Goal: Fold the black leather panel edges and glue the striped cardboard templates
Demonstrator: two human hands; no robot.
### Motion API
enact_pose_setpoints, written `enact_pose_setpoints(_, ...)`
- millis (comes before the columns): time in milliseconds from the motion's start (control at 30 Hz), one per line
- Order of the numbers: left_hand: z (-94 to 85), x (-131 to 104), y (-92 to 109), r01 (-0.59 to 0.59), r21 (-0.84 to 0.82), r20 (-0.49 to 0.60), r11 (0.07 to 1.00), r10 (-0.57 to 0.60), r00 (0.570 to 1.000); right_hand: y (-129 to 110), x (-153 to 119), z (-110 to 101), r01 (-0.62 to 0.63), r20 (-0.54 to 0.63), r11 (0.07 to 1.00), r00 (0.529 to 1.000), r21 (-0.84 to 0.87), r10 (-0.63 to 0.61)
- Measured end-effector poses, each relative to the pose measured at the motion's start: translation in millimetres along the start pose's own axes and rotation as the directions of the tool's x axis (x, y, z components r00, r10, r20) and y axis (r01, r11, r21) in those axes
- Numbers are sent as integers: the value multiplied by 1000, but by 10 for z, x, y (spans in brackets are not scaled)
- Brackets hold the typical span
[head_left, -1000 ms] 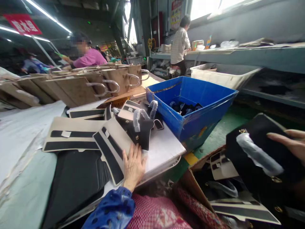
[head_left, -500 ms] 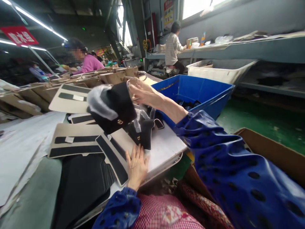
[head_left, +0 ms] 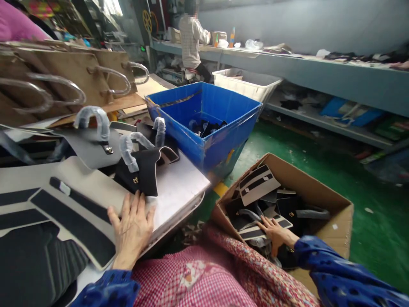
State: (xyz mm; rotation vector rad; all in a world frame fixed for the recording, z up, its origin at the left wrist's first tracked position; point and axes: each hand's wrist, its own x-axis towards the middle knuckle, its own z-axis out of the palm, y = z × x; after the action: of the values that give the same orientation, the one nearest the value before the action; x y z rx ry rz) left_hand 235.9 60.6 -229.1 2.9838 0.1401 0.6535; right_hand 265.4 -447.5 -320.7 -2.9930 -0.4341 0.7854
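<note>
Panels (head_left: 35, 264) in black lie fanned in a stack at near left. A pale striped panel (head_left: 76, 209) reaches their edge, with a grey flap (head_left: 92, 147) behind. The left grip (head_left: 132, 224) rests flat on the pale panel, fingers slightly apart and clamped on nothing, tips at the lower edge of a black flap (head_left: 145, 175). Too hard a push could slide these loose layers; the worktop (head_left: 188, 175) ends not far off, so a piece might drop beside the blue bin (head_left: 228, 149). Inside the cardboard box (head_left: 338, 209), the right grip (head_left: 277, 232) touches a striped piece (head_left: 247, 234); whether its fingers close on it, I cannot tell. Wrapped handles (head_left: 313, 214) crowd around there, so a quick pull may snag one or scuff a neighbouring face.
</note>
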Motion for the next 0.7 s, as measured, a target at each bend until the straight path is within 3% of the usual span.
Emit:
enact_pose_setpoints(100, 9, 7, -5, -1, 19, 12, 1000, 1, 1000, 101, -66, 671, -1, 23, 997, 1000, -77, 3)
enact_pose_setpoints(233, 7, 16, -15, 4, 25, 35, 1000, -5, 999, 199, 59, 964, 39, 7, 988, 999, -148, -38)
enact_pose_setpoints(367, -19, 14, 1, 7, 14, 49, 1000, -8, 999, 198, 287, 958, 58, 12, 986, 998, -159, -57)
enact_pose_setpoints(500, -30, 16, 16, 30, 14, 68, 999, -31, 997, 104, 541, 860, 63, 92, 993, 994, -103, -53)
enact_pose_setpoints(700, -43, 29, 26, 13, 41, 59, 999, -15, 998, -176, 627, 623, -96, 154, 995, 983, 0, 95)
